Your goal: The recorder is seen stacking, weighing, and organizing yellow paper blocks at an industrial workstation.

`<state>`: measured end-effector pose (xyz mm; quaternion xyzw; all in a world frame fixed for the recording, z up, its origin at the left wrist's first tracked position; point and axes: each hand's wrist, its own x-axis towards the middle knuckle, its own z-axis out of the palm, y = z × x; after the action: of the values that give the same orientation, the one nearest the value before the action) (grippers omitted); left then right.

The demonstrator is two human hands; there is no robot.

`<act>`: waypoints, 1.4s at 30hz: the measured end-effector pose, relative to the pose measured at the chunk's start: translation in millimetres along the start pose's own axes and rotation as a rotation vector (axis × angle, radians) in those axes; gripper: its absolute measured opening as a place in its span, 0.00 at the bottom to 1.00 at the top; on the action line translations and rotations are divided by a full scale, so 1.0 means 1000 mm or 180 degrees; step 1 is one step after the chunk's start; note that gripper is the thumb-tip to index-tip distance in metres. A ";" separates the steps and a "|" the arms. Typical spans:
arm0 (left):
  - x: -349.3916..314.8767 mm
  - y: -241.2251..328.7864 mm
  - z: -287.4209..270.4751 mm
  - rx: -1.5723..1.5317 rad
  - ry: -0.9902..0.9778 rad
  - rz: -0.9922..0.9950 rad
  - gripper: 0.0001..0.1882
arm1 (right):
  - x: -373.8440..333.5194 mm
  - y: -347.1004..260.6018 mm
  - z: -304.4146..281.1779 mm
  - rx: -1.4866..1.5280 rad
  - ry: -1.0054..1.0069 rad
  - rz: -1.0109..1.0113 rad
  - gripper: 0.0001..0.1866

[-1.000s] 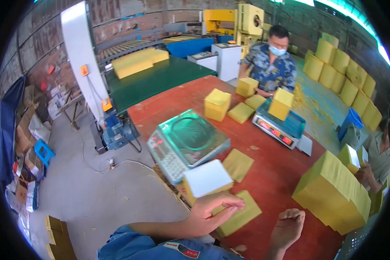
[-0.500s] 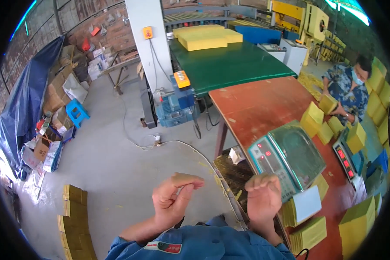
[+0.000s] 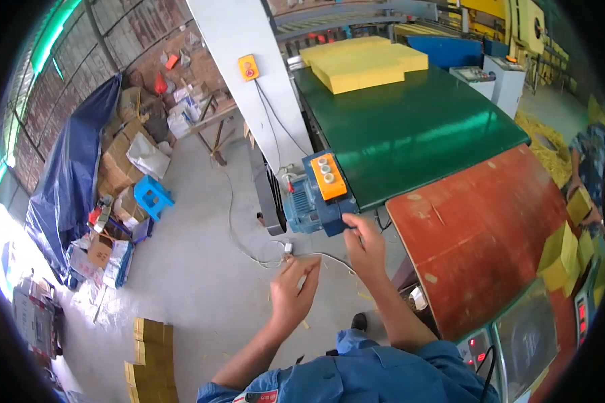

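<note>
My left hand is raised in front of me over the grey concrete floor, fingers drawn together with nothing visible in them. My right hand is a little higher and to the right, fingertips pinched, with nothing seen between them. It is close to a blue motor with an orange button box at the corner of the green table. Both blue sleeves enter from the lower edge.
Yellow foam slabs lie on the green table. A red-brown table carries a weighing scale and yellow blocks; another person works at its far right. A white pillar, blue stool, blue tarp and stacked yellow boxes stand left.
My view has swung left, from the red-brown table toward the floor and green table. Both hands have lifted off the yellow pieces and now hover in the air, further apart than before.
</note>
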<state>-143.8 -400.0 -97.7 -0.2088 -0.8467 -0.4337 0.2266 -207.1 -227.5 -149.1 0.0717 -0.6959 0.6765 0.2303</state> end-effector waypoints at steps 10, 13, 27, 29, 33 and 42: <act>0.168 -0.140 0.103 0.0838 -0.0443 0.0467 0.26 | 0.137 0.116 0.032 -0.2383 -0.0201 -0.0944 0.26; 0.176 -0.172 0.115 0.0972 -0.0817 0.0416 0.28 | 0.139 0.129 0.033 -0.2615 -0.0330 -0.0950 0.27; 0.217 -0.210 0.098 0.1163 -0.1302 0.2177 0.16 | 0.154 0.100 0.051 -0.3488 -0.0359 -0.0910 0.20; 0.221 -0.211 0.097 0.1089 -0.1419 0.2120 0.15 | 0.151 0.092 0.058 -0.3435 -0.0156 -0.0759 0.18; 0.224 -0.216 0.095 0.0957 -0.1439 0.2117 0.13 | 0.150 0.092 0.064 -0.3640 -0.0018 -0.0849 0.14; 0.226 -0.230 0.098 0.1004 -0.1684 0.2168 0.13 | 0.155 0.092 0.080 -0.3838 -0.0134 -0.0758 0.13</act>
<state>-472.8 -407.0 -168.2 -0.5418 -0.8143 -0.1322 0.1613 -400.3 -265.8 -166.4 0.0194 -0.9476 0.1319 0.2905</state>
